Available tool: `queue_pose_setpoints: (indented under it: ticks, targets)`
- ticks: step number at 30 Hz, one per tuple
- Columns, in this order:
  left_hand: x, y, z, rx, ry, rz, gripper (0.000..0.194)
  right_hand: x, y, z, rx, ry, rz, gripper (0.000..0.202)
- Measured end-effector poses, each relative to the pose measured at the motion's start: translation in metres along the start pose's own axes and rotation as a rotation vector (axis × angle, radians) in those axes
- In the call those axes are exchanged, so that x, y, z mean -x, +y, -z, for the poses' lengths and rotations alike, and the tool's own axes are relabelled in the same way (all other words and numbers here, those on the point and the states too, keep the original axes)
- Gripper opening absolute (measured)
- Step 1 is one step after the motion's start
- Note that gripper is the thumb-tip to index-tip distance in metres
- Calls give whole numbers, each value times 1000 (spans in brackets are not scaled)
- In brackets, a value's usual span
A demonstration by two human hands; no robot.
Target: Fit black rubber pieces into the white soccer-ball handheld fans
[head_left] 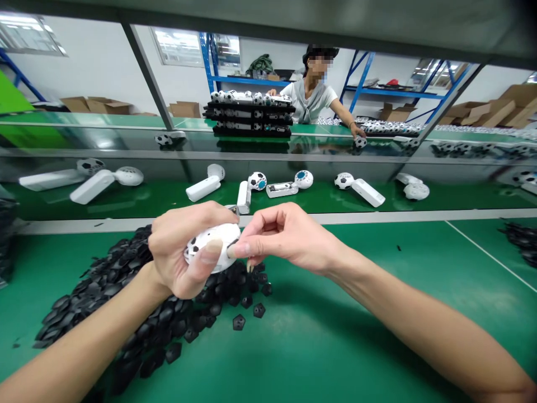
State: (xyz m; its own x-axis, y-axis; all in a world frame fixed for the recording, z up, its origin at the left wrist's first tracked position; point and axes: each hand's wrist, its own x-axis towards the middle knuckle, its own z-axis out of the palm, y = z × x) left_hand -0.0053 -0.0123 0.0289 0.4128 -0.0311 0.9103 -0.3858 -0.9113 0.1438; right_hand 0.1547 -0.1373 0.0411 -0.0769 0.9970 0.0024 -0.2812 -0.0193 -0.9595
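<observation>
White ball (223,230), marked with black patches, was in the person's left hand (178,240), above the far part of a pile of black pieces (100,285) on the green table (327,341). Nearest the body, both forearms slanted inward from the lower corners. A few loose five-sided pieces (239,322) lay flat beside the pile.

Farther in, the left hand was closed round the ball, its thumb pressed across the near face and its knuckles turned up. The right hand (289,235) came from the side with a bent wrist, thumb and forefinger drawn together at the ball's right edge. They seemed to pinch a small black piece (232,243), though the fingertips hid most of it. Fine work there, in my judgement, called for a firm left grip, a light pinch, and the piece squared to its spot before any pressure, so that it did not skid or tip.

Beyond the pale strip (377,216) stood a row of white gadgets (367,192) with ball-shaped heads. Farther off, a co-worker (311,98) reached toward another ball (360,143), beside stacked black trays (251,115); blue shelves (364,78) rose behind.
</observation>
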Motion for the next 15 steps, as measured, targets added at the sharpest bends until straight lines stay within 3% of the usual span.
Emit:
queue_pose_setpoints:
  ticks: [4,10,15]
  targets:
    - [1,4,1,34,71,113,30,1,-3,-3,-36,2,15,32]
    - [-1,1,2,39,61,-8,27,4,-5,-5,18,7,56,31]
    - [-3,4,1,32,37,-17,22,8,-2,-8,28,36,81,30]
